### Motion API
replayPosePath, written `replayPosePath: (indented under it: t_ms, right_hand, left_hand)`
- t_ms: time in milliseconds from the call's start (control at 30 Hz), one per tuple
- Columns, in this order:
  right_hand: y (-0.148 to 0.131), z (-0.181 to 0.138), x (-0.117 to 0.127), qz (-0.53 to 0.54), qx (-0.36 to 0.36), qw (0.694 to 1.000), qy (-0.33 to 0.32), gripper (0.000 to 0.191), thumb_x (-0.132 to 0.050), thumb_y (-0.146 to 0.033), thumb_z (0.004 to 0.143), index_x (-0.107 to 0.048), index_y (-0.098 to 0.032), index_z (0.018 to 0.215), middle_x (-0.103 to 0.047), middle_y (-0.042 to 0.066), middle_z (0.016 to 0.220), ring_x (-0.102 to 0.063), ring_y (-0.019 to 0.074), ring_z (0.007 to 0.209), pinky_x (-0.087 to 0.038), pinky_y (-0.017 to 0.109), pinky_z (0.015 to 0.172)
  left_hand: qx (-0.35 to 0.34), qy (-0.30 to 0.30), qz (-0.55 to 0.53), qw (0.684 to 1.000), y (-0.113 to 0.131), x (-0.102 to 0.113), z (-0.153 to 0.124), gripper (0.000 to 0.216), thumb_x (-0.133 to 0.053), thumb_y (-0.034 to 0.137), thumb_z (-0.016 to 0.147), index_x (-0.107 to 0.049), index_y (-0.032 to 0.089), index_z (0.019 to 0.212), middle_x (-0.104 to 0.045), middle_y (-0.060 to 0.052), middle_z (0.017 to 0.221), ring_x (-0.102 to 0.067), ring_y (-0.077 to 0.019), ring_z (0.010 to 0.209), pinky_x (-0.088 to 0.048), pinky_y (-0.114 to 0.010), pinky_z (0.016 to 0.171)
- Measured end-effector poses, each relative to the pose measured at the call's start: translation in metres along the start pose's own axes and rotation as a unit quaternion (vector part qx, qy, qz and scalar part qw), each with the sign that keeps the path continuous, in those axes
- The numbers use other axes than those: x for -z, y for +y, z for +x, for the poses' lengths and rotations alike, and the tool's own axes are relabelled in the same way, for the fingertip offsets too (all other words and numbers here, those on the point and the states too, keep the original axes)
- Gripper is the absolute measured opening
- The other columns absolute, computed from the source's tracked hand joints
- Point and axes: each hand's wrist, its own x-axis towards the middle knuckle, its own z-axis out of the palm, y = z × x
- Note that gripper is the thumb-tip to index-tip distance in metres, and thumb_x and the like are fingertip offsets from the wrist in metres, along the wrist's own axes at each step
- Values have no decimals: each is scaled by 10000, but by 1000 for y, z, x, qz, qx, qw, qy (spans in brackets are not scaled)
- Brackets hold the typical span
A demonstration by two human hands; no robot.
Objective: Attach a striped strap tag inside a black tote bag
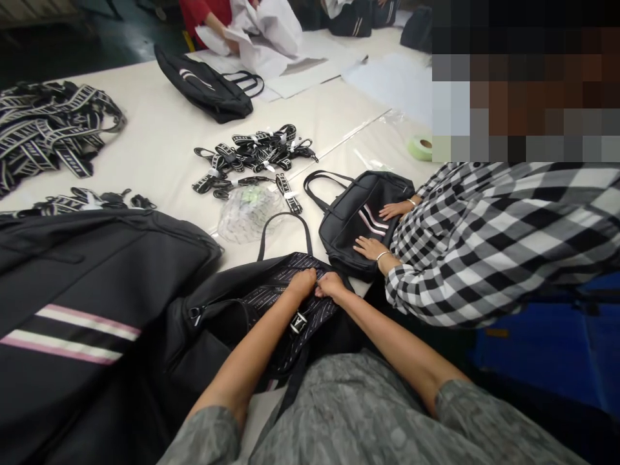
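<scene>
My left hand [303,283] and my right hand [330,285] meet, both closed, at the top edge of an open black bag [227,310] with a patterned black lining [271,294]. Both pinch the lining or the bag's rim. The bag's handle [283,226] loops up toward a clear plastic wrap [249,210]. A metal buckle [299,321] shows just below my hands.
A person in a checked shirt [484,239] on the right rests both hands on another black bag with pink and white stripes [361,216]. Black bags [72,310] are stacked left. Straps [254,158] and webbing [48,129] lie on the white table [159,142]. A tape roll [420,147] sits right.
</scene>
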Motion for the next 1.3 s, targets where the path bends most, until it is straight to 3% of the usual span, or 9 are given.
replayPosePath:
  t_ms: [200, 367, 567, 667, 1300]
  right_hand:
    - [-2, 4, -2, -53, 91, 994, -20, 202, -566, -308, 955, -633, -126, 898, -631, -38, 655, -599, 84, 527, -542, 236, 556]
    - [-4, 9, 0, -126, 158, 979, -19, 191, -573, -296, 946, -637, -133, 870, -620, -47, 627, -600, 97, 538, -541, 271, 618]
    - [-5, 7, 3, -201, 213, 956, 27, 107, -579, -207, 896, -660, -152, 854, -714, 40, 841, -662, 174, 838, -496, 333, 801]
    - [-6, 8, 2, -225, 233, 945, 36, 110, -567, -154, 859, -675, -176, 858, -730, 76, 938, -650, 209, 938, -446, 311, 809]
    - [-2, 25, 12, -208, 395, 894, -35, 148, -565, -100, 852, -644, -177, 752, -616, 22, 798, -523, 152, 739, -340, 252, 676]
  left_hand:
    - [33, 40, 10, 999, -24, 17, -19, 236, -587, 307, 916, -619, 156, 1094, -653, -78, 1112, -627, -218, 1021, -520, -455, 921]
    - [28, 29, 10, 999, -30, 22, -23, 227, -577, 293, 921, -621, 166, 1104, -636, -83, 1158, -610, -215, 1049, -513, -447, 931]
    - [29, -25, 47, 998, -22, 22, -12, 203, -619, 300, 894, -633, 148, 1027, -638, -73, 1115, -622, -206, 980, -534, -431, 874]
    - [20, -37, 71, 997, -18, 24, -8, 213, -624, 290, 891, -625, 151, 1052, -635, -74, 1119, -623, -207, 977, -539, -429, 867]
    - [-83, 38, 21, 996, -38, 28, -26, 84, -605, 219, 898, -629, 140, 890, -648, -31, 950, -623, -170, 884, -541, -377, 817]
